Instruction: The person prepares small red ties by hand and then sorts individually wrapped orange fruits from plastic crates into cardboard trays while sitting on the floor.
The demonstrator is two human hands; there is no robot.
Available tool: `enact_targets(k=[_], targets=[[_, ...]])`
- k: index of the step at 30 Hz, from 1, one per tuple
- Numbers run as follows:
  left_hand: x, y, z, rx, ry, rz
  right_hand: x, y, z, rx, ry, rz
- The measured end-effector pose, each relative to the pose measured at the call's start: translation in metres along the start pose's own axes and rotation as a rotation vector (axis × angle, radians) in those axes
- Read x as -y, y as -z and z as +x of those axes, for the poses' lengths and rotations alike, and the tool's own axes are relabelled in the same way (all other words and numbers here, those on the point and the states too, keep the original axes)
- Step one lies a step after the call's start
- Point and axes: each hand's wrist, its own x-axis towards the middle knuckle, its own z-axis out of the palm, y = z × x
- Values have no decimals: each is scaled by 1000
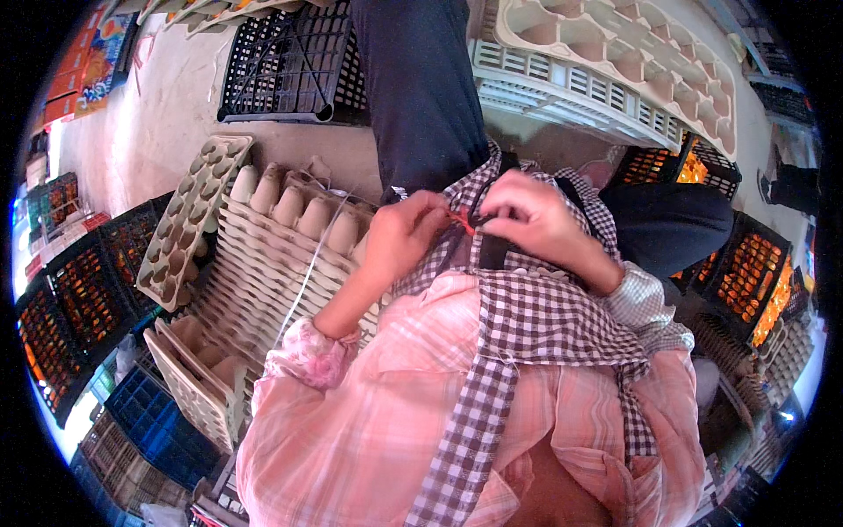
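My left hand pinches a thin red string or tie over my lap. Close on its right, my right hand is slightly blurred, with its fingers curled at a dark cord or strap; whether it also grips the red string is hard to tell. Both hands are above a brown-and-white checked apron, worn over a pink plaid shirt. A long stack of pulp egg trays, bound with a white strap, lies beside my left forearm.
A single egg tray leans at the stack's far end. A black plastic crate stands on the floor ahead. Ahead right, a pulp tray rests on a white crate. Dark crates with orange contents and a blue crate stand around.
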Motion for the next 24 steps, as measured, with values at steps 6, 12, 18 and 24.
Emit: enact_targets(k=[6, 12, 18, 24], targets=[[3, -5, -2, 3, 23, -322, -15, 48, 3, -264, -235, 233], [51, 88, -21, -179, 288, 141, -28, 100, -16, -451, -249, 101], [62, 154, -94, -60, 648, -23, -40, 124, -21, -500, -181, 61], [-28, 208, -28, -274, -18, 345, -47, 219, -64, -709, -109, -285]])
